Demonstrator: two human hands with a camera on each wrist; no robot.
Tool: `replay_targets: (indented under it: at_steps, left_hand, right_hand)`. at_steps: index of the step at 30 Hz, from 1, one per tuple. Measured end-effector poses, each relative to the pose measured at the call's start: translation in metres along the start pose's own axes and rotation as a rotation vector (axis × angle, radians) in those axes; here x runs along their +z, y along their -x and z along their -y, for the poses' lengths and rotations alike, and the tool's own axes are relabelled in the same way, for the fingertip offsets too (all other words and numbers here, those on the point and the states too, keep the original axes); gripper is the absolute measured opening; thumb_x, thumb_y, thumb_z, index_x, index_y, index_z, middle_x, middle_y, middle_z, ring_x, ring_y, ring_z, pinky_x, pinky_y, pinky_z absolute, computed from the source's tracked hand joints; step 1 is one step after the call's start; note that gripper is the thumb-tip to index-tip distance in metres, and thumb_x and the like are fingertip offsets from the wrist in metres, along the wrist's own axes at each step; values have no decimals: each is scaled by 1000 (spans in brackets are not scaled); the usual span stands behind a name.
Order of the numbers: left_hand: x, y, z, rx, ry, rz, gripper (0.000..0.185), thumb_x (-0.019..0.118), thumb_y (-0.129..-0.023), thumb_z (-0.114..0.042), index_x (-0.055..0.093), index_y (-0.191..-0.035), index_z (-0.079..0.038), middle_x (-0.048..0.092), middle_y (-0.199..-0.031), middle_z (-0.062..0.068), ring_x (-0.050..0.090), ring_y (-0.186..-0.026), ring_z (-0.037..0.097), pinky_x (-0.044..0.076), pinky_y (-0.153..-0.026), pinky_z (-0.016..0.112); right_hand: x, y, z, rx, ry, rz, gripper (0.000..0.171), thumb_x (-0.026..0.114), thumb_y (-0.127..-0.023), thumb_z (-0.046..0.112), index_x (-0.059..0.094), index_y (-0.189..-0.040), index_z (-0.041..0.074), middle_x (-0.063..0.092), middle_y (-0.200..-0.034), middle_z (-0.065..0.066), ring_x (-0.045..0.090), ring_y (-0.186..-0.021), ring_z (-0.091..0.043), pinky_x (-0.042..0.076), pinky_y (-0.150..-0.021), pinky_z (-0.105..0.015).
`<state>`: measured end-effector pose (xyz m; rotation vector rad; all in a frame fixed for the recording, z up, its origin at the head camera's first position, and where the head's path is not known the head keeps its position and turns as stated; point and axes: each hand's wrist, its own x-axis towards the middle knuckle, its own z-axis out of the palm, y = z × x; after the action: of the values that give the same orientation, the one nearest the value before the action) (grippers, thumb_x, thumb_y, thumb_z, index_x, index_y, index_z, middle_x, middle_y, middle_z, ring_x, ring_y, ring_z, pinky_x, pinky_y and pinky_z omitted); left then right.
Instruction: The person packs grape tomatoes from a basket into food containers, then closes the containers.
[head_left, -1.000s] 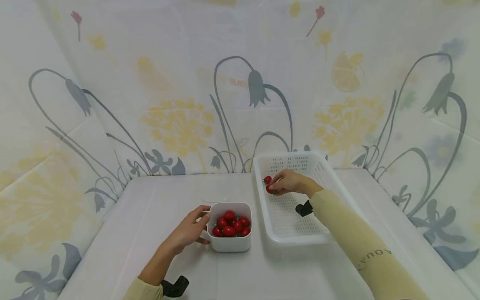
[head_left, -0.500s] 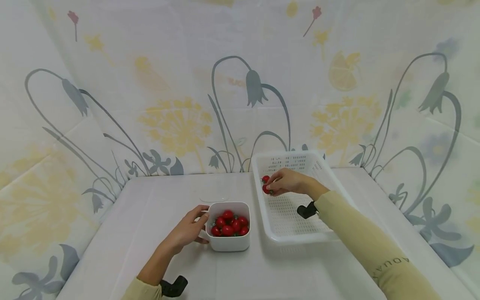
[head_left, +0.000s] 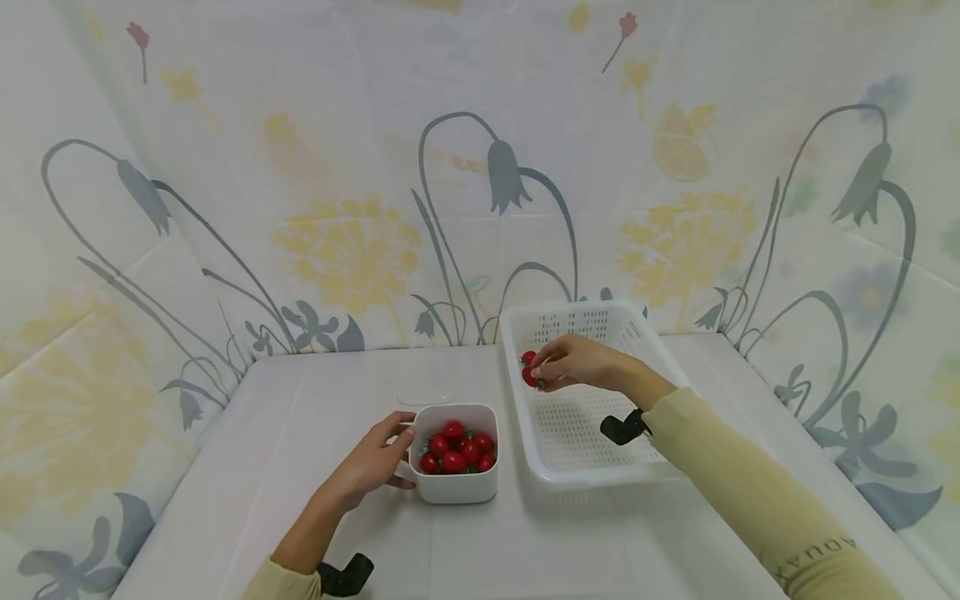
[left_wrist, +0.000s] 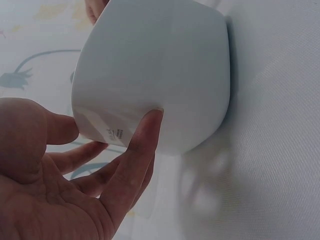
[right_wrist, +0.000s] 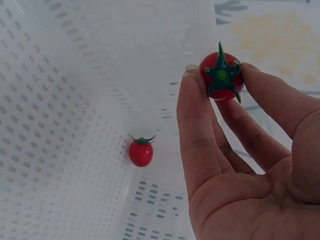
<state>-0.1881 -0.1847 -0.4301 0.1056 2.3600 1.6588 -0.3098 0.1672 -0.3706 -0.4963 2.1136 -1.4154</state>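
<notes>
Red is the small tomato (right_wrist: pixel 222 76) that you pinch in your right hand (head_left: pixel 573 364). Your thumb and fingers (right_wrist: pixel 197 130) are closed around it, and its green star-shaped top faces the wrist camera. You hold it above the white basket (head_left: pixel 592 471), near the left wall at the far end, and it does not touch the basket. One more tomato (right_wrist: pixel 141 152) lies on the perforated floor of the basket, close to the wall and just beside the one in your fingers as the head view shows it (head_left: pixel 527 357).

Your left hand (head_left: pixel 371 461) rests against the left side of the white bowl (head_left: pixel 456 489). Your fingertips (left_wrist: pixel 150 122) touch its outer wall and your thumb lies near its lower edge. The fingers are rather straight, so they steady the bowl and do not wrap around it. The bowl stands on the table (head_left: pixel 247 467), to the left of the basket and apart from it, and it holds a heap of red tomatoes (head_left: pixel 453 450).

A clear round lid (head_left: pixel 427 392) lies flat on the table behind the bowl. Both of your sleeves are pale yellow, and a cloth with printed flowers (head_left: pixel 352 250) hangs behind the table.
</notes>
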Motion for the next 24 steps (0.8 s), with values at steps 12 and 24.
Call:
replay_targets:
  at_steps: [12,24]
  left_hand:
    - [1,2,0,21,-4,0,37,47,-110,-21,49,-144,-6,51,-143,24,67,-102,32,65,-67,46]
    - [1,2,-1,18,-5,5,37,47,-110,-21,49,-144,-6,50,-144,24,67,-102,31,65,-67,44]
  right_hand:
    - [24,12,15,-54,5,18,28,65,-98,6,65,-122,-8,70,-115,-18,71,-102,-34,60,-93,-39]
    - [60,9,28,-115,100,46,25,64,-99,9,67,-119,-5,72,-111,-14,71,-96,-29,61,-91,-38]
